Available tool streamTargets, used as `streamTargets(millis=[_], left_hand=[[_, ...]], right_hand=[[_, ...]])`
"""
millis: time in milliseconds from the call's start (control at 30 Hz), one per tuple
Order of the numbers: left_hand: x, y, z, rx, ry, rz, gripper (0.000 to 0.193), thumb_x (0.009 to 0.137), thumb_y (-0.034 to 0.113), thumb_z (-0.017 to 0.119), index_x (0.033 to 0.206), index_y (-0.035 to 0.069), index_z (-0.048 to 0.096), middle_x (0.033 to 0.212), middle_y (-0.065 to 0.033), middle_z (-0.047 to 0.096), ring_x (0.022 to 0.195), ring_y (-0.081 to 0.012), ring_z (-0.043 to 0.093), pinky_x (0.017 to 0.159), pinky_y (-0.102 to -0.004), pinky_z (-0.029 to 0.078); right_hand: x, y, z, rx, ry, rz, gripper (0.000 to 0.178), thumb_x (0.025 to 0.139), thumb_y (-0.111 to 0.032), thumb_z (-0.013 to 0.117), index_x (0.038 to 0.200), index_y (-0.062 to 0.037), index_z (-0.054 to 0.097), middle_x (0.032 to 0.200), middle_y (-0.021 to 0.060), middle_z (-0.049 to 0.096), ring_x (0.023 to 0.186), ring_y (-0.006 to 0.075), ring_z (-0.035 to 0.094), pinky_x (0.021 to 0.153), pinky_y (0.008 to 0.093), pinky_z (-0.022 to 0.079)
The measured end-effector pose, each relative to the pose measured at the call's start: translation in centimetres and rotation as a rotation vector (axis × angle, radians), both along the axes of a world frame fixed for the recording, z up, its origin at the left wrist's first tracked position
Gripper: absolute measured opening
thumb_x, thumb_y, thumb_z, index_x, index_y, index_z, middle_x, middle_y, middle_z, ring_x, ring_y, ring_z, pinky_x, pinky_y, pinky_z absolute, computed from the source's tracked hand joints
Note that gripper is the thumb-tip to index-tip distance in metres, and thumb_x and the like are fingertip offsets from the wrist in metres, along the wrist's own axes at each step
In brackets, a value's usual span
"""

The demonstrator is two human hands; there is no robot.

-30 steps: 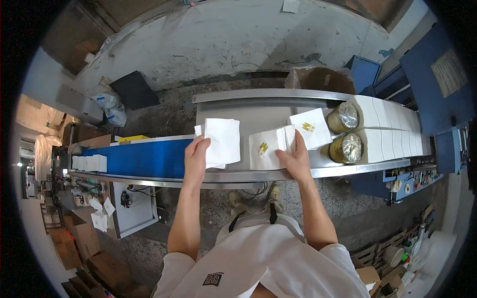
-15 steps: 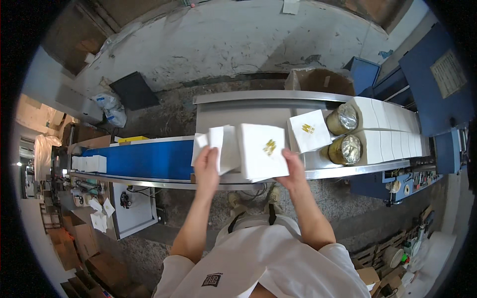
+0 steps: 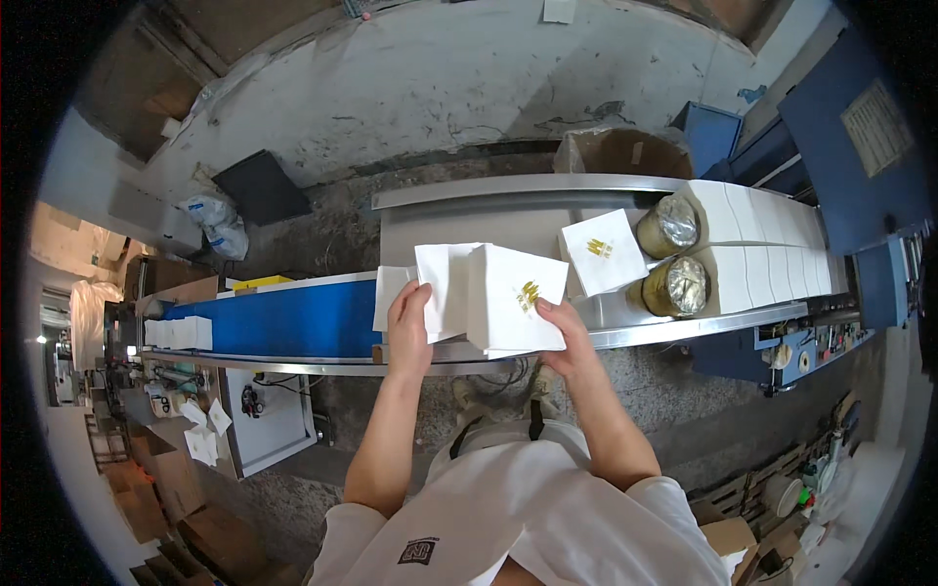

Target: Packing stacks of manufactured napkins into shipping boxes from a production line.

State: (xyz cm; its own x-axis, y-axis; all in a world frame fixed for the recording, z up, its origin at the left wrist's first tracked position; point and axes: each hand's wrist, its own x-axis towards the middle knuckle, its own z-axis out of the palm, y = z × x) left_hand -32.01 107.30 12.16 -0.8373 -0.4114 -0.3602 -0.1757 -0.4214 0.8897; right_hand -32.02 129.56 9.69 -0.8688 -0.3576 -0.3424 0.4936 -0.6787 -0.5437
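Observation:
In front of me both hands hold white paper napkins over the near edge of a metal tray table (image 3: 430, 220). My left hand (image 3: 409, 320) is closed on the left edge of some plain folded napkins (image 3: 445, 283), its thumb on top. My right hand (image 3: 568, 340) grips the lower right corner of a napkin stack (image 3: 498, 303) with a gold print. The two bunches touch or overlap in the middle. Right of them, another gold-printed napkin stack (image 3: 598, 269) lies on the table. More white napkins (image 3: 391, 283) show behind my left hand.
Two round weights or cans with shiny wrapped tops (image 3: 676, 286) stand against long rows of upright white napkins (image 3: 772, 269). A blue conveyor belt (image 3: 293, 322) runs left, with small white stacks (image 3: 181, 333) at its far end. A cardboard box (image 3: 625, 151) sits behind the table.
The napkins in my left hand have swung right against the printed stack, narrowing the gap. My right thumb has moved further onto the printed stack, which is tilted slightly.

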Motion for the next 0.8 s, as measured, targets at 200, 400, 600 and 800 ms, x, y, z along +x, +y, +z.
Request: streamTargets(millis=[200,400,600,800], left_hand=[[-1.2,-3.4,-1.6,0.334,0.049,-0.259,0.025,0.09,0.018,0.053,0.106,0.001,0.059,0.106,-0.0095,0.064,0.1,-0.0197,0.062,0.089,-0.0322,0.047],[-1.4,-6.8,-1.9,0.203,-0.001,-0.238,0.023,0.087,0.018,0.062,0.102,0.001,0.062,0.095,-0.0092,0.066,0.092,-0.0195,0.064,0.083,-0.0319,0.05],[-1.2,-11.2,-4.1,-0.621,-0.177,-0.379,0.043,0.082,0.022,0.072,0.116,-0.003,0.06,0.101,-0.014,0.067,0.094,-0.0194,0.064,0.08,-0.0301,0.049],[-0.5,-12.0,-4.3,-1.033,-0.235,-0.215,0.078,0.074,0.033,0.079,0.133,-0.004,0.046,0.114,-0.0214,0.064,0.107,-0.0323,0.062,0.09,-0.0374,0.049]], right_hand=[[-0.1,2.1,-1.8,-0.057,0.038,-0.077,0.05,0.091,-0.021,0.06,0.132,0.0027,0.045,0.125,0.0145,0.059,0.114,0.0265,0.059,0.098,0.0383,0.047],[0.3,3.4,-1.7,-0.002,-0.002,-0.14,0.045,0.093,-0.024,0.057,0.13,0.0,0.049,0.125,0.0134,0.059,0.112,0.0263,0.06,0.098,0.041,0.047],[0.7,4.2,-2.3,0.056,-0.012,-0.144,0.051,0.092,-0.025,0.056,0.136,-0.0016,0.044,0.13,0.0131,0.057,0.117,0.0283,0.057,0.101,0.0428,0.045],[0.8,3.6,-1.9,0.052,0.029,-0.124,0.053,0.093,-0.024,0.054,0.14,-0.0027,0.041,0.135,0.013,0.054,0.123,0.0278,0.053,0.106,0.0438,0.039]])
